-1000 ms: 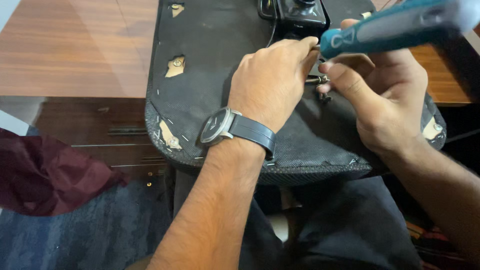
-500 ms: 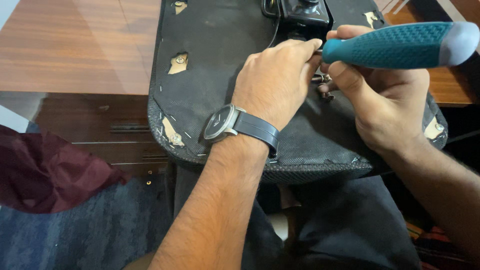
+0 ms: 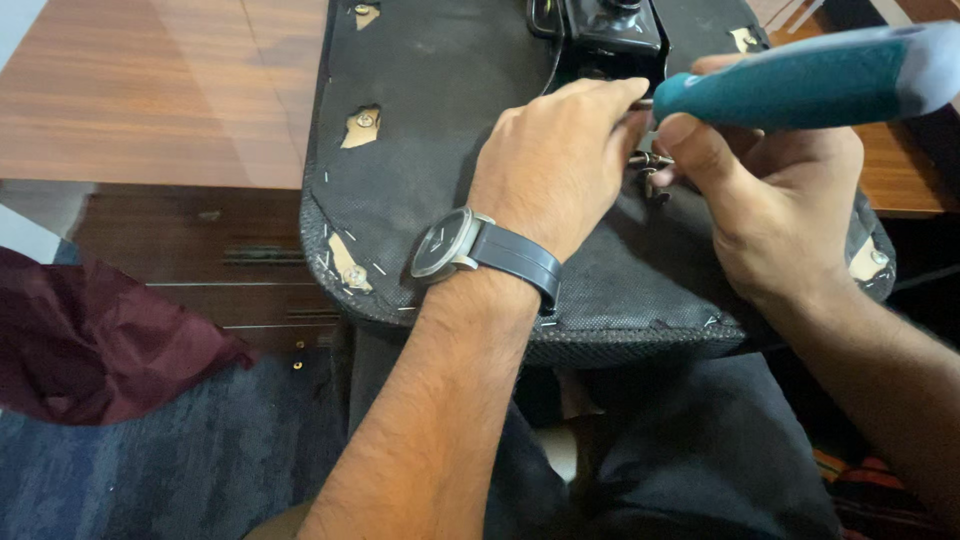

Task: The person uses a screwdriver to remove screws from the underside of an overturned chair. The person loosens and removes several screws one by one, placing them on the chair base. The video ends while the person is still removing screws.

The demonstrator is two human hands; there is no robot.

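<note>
Left hand [image 3: 555, 160]: palm down, wrist with watch [image 3: 445, 245], fingertips pinched at screwdriver shaft | Right hand [image 3: 770, 195]: fist clamped on teal screwdriver [image 3: 800, 85] handle, lying near level | Bolts [image 3: 648, 160]: between both hands, on upturned black seat base [image 3: 420, 130] resting on wooden desk [image 3: 150, 90]

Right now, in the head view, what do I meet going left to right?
Maroon cloth → wristwatch → left hand → right hand → grey end of the screwdriver handle.
</note>
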